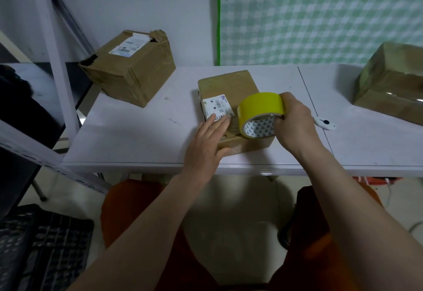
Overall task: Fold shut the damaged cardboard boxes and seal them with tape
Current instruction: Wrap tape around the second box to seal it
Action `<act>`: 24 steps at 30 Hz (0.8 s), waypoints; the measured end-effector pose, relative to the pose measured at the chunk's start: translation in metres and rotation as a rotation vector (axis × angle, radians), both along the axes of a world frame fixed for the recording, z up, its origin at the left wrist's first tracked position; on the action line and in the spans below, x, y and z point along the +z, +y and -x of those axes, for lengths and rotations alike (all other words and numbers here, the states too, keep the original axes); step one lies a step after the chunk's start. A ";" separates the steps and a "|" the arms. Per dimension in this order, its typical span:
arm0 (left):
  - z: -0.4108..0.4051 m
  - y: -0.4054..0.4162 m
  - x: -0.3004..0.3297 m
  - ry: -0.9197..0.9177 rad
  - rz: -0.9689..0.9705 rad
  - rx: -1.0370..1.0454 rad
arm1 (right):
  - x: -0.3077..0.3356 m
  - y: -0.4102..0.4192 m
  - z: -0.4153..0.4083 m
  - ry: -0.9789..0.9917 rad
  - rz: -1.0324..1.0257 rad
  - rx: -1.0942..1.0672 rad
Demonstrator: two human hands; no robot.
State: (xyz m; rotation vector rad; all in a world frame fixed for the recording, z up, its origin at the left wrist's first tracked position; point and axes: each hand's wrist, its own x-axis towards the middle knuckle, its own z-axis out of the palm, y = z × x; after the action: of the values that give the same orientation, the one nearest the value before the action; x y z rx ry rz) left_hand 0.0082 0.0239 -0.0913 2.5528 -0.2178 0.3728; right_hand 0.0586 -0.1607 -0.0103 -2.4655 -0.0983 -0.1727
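A flat brown cardboard box [229,86] with a white shipping label lies in the middle of the white table [137,135]. My left hand [207,144] presses flat on its near left part, fingers straight over the label, thumb against the front edge. My right hand [295,125] grips a roll of yellow tape [261,113], which stands on the box's near right corner. A larger torn box [130,68] sits at the table's far left. A third box [389,84], with shiny clear tape on it, sits at the far right.
A small white cutter [325,124] lies on the table right of my right hand. A white shelf post [57,50] stands at the left. A black crate [41,249] is on the floor at lower left. My orange-clad legs are under the table edge.
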 end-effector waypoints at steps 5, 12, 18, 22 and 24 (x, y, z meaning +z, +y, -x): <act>-0.003 0.006 -0.006 -0.026 -0.124 -0.006 | 0.001 0.005 0.002 -0.017 0.120 0.024; -0.003 0.007 -0.006 -0.016 -0.112 -0.010 | 0.010 -0.013 0.009 -0.076 0.306 -0.001; -0.004 0.005 -0.003 -0.019 -0.181 0.008 | 0.012 -0.028 0.003 -0.168 0.439 -0.057; -0.001 -0.003 0.000 -0.034 -0.279 0.046 | 0.004 -0.033 -0.003 -0.183 0.234 -0.087; 0.000 -0.012 0.000 -0.055 -0.375 0.076 | -0.004 -0.035 -0.002 -0.155 0.058 -0.130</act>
State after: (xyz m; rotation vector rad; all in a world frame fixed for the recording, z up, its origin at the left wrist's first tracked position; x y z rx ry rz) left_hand 0.0079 0.0114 -0.0917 2.9280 -0.2291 0.4686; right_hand 0.0610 -0.1960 -0.0144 -2.5144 -0.0089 -0.4232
